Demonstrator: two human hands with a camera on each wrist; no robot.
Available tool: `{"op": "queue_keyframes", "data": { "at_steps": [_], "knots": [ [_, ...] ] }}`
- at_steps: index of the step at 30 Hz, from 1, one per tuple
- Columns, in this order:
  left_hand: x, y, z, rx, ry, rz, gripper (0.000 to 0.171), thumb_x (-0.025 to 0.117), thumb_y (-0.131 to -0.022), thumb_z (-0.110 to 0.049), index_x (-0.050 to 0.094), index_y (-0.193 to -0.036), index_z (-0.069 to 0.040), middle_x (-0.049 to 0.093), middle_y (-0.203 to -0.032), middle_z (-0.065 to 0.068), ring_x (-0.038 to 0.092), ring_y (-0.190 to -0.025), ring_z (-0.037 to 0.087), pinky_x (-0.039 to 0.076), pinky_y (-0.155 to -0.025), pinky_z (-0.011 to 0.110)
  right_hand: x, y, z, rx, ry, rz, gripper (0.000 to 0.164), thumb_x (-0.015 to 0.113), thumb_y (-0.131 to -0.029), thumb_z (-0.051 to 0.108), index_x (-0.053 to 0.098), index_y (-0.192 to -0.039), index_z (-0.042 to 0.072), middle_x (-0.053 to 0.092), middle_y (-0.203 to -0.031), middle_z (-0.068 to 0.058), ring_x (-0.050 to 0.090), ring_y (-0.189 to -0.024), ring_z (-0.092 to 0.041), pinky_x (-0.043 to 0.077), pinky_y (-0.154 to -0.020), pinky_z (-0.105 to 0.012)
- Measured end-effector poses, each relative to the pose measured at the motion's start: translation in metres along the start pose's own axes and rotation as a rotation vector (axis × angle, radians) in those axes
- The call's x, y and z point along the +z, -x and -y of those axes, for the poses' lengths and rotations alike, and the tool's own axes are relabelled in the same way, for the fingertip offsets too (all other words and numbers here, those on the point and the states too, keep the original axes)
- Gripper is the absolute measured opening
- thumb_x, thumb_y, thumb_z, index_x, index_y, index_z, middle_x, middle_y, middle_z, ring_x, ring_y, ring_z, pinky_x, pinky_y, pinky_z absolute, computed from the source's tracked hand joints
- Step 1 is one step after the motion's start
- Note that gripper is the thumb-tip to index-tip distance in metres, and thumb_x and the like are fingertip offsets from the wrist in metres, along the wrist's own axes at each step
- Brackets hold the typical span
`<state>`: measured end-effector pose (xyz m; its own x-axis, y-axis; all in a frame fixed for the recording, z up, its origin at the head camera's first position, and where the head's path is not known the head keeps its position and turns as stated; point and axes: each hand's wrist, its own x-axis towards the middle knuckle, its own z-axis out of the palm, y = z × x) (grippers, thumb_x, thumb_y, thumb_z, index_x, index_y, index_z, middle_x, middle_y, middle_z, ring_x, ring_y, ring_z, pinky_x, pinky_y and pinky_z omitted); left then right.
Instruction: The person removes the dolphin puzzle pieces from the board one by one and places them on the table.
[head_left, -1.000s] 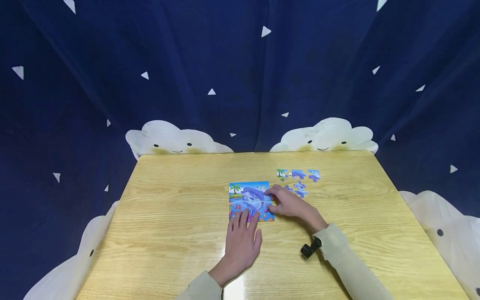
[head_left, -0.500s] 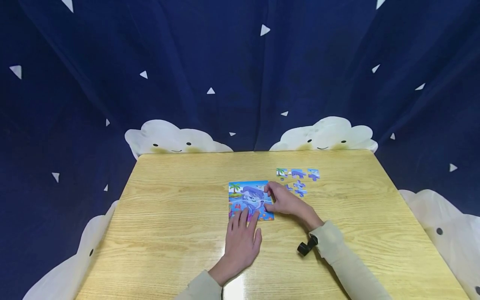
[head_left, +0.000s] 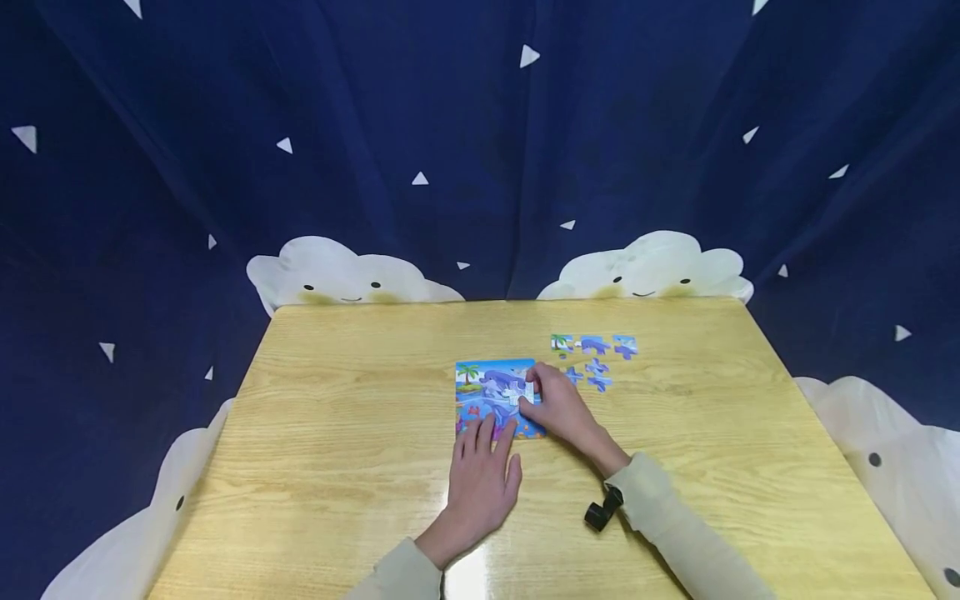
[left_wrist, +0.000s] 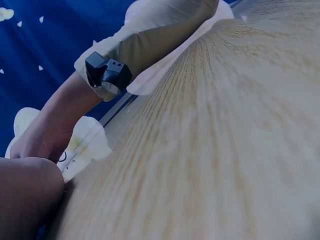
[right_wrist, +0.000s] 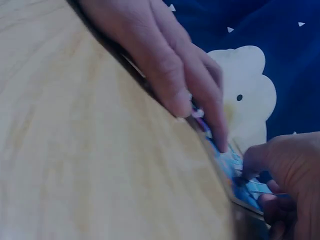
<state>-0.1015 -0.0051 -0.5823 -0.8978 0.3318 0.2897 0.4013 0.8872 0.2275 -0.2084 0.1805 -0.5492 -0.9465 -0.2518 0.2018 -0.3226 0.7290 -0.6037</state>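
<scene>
Head view: pale, piece-shaped patch (head_left: 517, 395) now at 3 o'clock within the dolphin puzzle (head_left: 487, 380), mid-table; dolphin print showed there one second ago. Right hand (head_left: 566, 408), at 4 o'clock of the puzzle, pinches what I judge to be a puzzle piece, hidden by the fingers. Left hand (head_left: 482, 479): fingers straight, slightly spread, resting over the 6 o'clock edge. Loose pieces (head_left: 594, 344) at 2 o'clock, unmoved. Inference: one piece unseated, puzzle no longer complete.

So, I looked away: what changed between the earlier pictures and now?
The right hand edged left over the square blue dolphin puzzle, where a pale piece-shaped patch appeared; whether that hand grips a piece is unclear. The left hand and loose multicoloured puzzle pieces stayed put.
</scene>
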Motion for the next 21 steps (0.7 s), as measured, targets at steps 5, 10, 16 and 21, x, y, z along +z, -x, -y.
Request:
{"op": "queue_keyframes", "data": {
  "at_steps": [5, 10, 16, 21],
  "knots": [
    [-0.001, -0.001, 0.0, -0.005, 0.006, 0.009, 0.054, 0.045, -0.107, -0.039, 0.048, -0.157, -0.02, 0.046, -0.155, 0.018, 0.039, -0.144, 0.041, 0.028, -0.12, 0.056, 0.002, 0.0, 0.005, 0.007, 0.014, -0.021, 0.028, 0.08, -0.081, 0.015, 0.066, -0.103, 0.003, 0.056, -0.083, -0.004, 0.049, -0.075, -0.017, 0.042, -0.066, -0.033],
    [0.0, -0.001, 0.0, -0.004, 0.002, 0.002, 0.054, 0.046, -0.106, -0.039, 0.049, -0.156, -0.02, 0.046, -0.154, 0.017, 0.039, -0.144, 0.04, 0.028, -0.12, 0.055, 0.0, 0.0, 0.006, -0.017, 0.03, 0.013, 0.031, 0.08, -0.079, 0.013, 0.068, -0.106, 0.001, 0.061, -0.088, -0.007, 0.052, -0.078, -0.018, 0.046, -0.069, -0.034],
    [0.001, -0.001, 0.0, -0.001, 0.005, -0.012, 0.053, 0.047, -0.105, -0.039, 0.05, -0.155, -0.02, 0.047, -0.153, 0.017, 0.04, -0.142, 0.04, 0.029, -0.119, 0.055, -0.006, 0.001, 0.005, -0.051, 0.016, 0.041, 0.035, 0.083, -0.078, 0.013, 0.07, -0.108, 0.0, 0.063, -0.09, -0.008, 0.054, -0.081, -0.018, 0.048, -0.073, -0.036],
    [0.001, -0.001, 0.0, -0.004, 0.0, -0.004, 0.053, 0.046, -0.106, -0.039, 0.049, -0.156, -0.02, 0.046, -0.153, 0.017, 0.04, -0.142, 0.04, 0.03, -0.119, 0.055, -0.008, 0.003, 0.002, -0.065, -0.01, 0.028, 0.038, 0.086, -0.078, 0.014, 0.072, -0.111, 0.0, 0.066, -0.091, -0.006, 0.058, -0.08, -0.019, 0.05, -0.073, -0.035]
  ]
}}
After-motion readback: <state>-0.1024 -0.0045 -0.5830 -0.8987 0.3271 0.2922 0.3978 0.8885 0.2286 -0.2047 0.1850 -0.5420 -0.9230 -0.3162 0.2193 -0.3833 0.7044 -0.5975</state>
